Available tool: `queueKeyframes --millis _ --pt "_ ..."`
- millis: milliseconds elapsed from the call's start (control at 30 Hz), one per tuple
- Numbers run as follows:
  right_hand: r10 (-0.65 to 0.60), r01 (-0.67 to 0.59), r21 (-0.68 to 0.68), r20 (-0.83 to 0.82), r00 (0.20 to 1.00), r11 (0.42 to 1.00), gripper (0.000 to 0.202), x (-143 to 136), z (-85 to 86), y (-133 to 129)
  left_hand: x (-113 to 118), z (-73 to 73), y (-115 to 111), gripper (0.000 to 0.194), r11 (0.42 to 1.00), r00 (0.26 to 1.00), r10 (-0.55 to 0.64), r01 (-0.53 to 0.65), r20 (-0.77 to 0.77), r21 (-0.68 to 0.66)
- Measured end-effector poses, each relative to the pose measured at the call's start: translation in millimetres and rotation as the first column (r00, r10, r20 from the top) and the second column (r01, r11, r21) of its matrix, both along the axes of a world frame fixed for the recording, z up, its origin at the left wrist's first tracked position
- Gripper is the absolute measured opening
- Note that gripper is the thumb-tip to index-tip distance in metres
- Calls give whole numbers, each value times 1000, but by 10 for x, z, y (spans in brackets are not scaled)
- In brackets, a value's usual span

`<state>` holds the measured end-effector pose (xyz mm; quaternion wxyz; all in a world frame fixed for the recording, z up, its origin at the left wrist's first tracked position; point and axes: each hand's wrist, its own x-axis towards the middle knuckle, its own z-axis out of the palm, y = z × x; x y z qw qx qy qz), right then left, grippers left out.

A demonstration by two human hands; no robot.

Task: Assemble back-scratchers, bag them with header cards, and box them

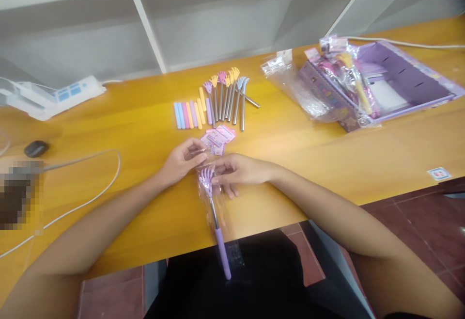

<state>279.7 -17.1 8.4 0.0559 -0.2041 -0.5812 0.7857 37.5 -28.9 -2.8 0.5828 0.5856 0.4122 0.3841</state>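
Observation:
A purple back scratcher with a hand-shaped head and a metal rod lies inside a clear plastic bag, its handle pointing toward me past the table's front edge. My left hand pinches the bag's top end between thumb and fingers. My right hand holds the bag beside the scratcher's head, some fingers bent beneath. Just beyond my hands are several pink printed cards. Farther back lie several metal rods with coloured hand-shaped heads, next to a row of coloured handles.
A purple box at the right holds packaged scratchers. Empty clear bags lie against its left side. At the left are a white power strip, a black mouse and a white cable. A sticker is near the right edge.

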Motion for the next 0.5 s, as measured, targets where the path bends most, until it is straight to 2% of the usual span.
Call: queueKeyframes --millis 67,100,133,167,200,233,300,333,367,400,500 --pt "-65 62 91 28 997 994 41 22 -11 29 2 19 2 37 1000 1000 -22 22 -3 23" --pt "-137 129 177 32 990 976 41 37 -22 56 1 21 1 36 999 999 -37 38 -9 24" --pt "-223 206 292 26 974 934 41 55 -38 89 -1 20 -2 36 998 998 -55 55 -11 16" --pt "-312 279 432 6 950 858 40 74 -55 126 -3 17 -6 35 997 997 -74 74 -9 -1" --pt "-390 335 575 -30 920 746 37 94 -72 166 -5 13 -12 35 995 995 -95 95 -5 -21" --pt "-450 370 700 -76 890 611 33 113 -89 204 -6 8 -18 34 993 994 -112 112 3 -38" --pt "-510 387 849 -169 844 360 23 147 -118 266 -7 0 -30 33 990 991 -131 132 20 -54" --pt "-517 381 881 -196 833 280 19 161 -131 286 -7 -3 -35 32 989 990 -137 138 27 -56" --pt "-519 369 899 -205 830 234 18 173 -144 298 -6 -5 -38 30 988 989 -141 143 35 -58" --pt "-519 346 914 -194 832 213 19 181 -157 303 -5 -7 -40 30 987 989 -143 146 43 -62" --pt "-522 245 950 -112 846 194 26 193 -197 300 -4 -1 -37 30 985 988 -147 150 51 -79"
